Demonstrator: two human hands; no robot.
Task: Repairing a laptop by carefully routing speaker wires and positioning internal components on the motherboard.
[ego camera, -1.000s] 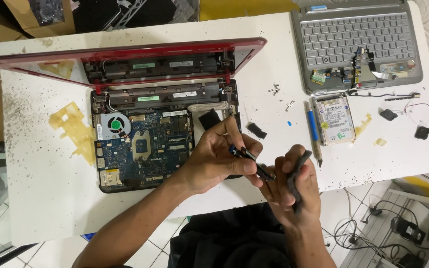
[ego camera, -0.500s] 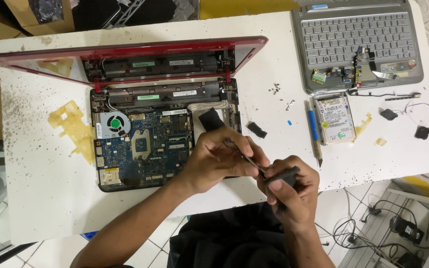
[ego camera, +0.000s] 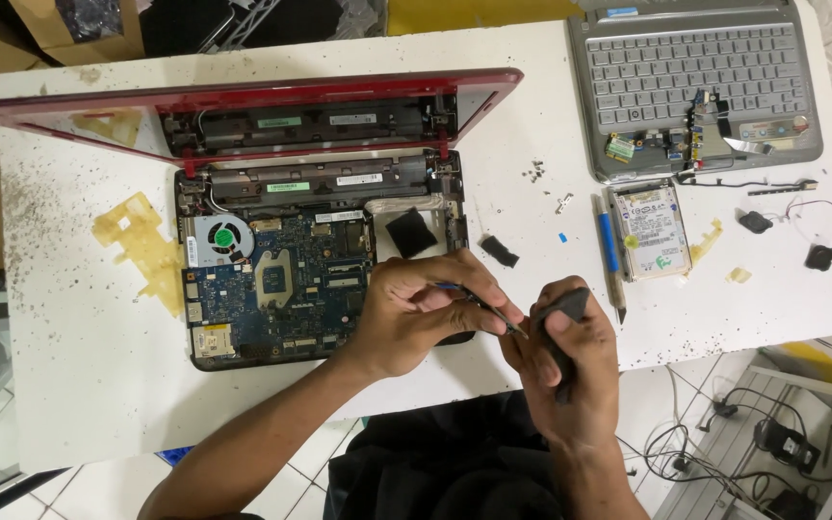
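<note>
Two laptops on the white table (ego camera: 79, 385). Landmark: the opened red laptop (ego camera: 310, 270), bottom cover off, board and fan (ego camera: 221, 239) exposed. Left of it, yellowish plastic scraps (ego camera: 142, 250). At its front right corner, left hand (ego camera: 416, 313) is closed in a pinch on a thin screwdriver (ego camera: 481, 306), tip aimed right. Just right of that corner, off the table edge, right hand (ego camera: 565, 361) is clamped around a small black part (ego camera: 560, 313); the screwdriver tip meets it. Right of the red laptop: black foam piece (ego camera: 499, 251), loose screws (ego camera: 536, 171), blue pen (ego camera: 609, 252), bare hard drive (ego camera: 654, 229). Far right, up top, silver laptop (ego camera: 695, 77) with loose parts on its palmrest.
</note>
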